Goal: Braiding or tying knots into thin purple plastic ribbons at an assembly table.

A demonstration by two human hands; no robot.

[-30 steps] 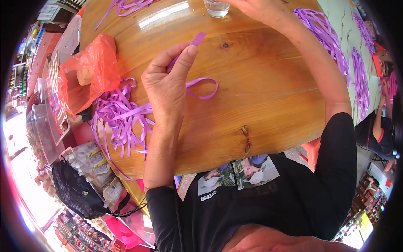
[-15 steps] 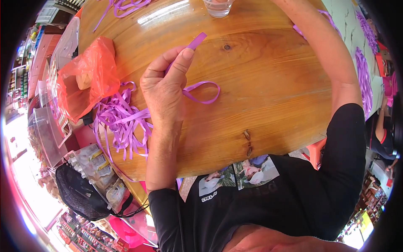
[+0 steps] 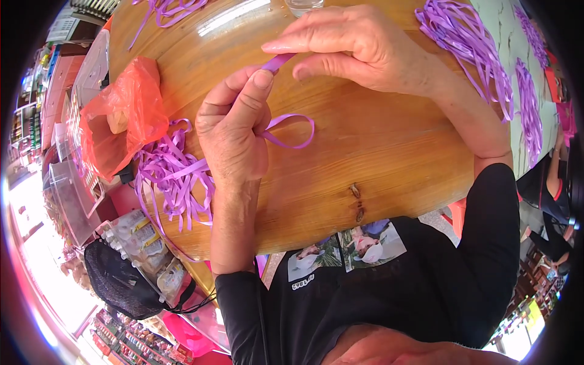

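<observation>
My left hand (image 3: 234, 118) is closed over the table, pinching a purple ribbon (image 3: 280, 62) between thumb and forefinger. The ribbon's short end sticks up past the fingertips, and a loop of it hangs out by the palm on the right side. My right hand (image 3: 365, 52) is beside that end, its thumb and fingers apart around the tip and not closed on it. Left of my left wrist lies a tangled heap of purple ribbon (image 3: 173, 173), with a strand running toward my left hand.
A wooden table (image 3: 377, 146) spreads under my hands. At its left edge sits a red plastic bag (image 3: 143, 91). A glass of clear liquid (image 3: 304, 6) stands at the far side. More ribbon bundles (image 3: 465, 45) lie at the far right. A black mesh bag (image 3: 115, 280) is at the lower left.
My right hand has come in from the far side to the ribbon end at my left hand. The far-right ribbon bundle now shows more fully. My left hand keeps its pinch.
</observation>
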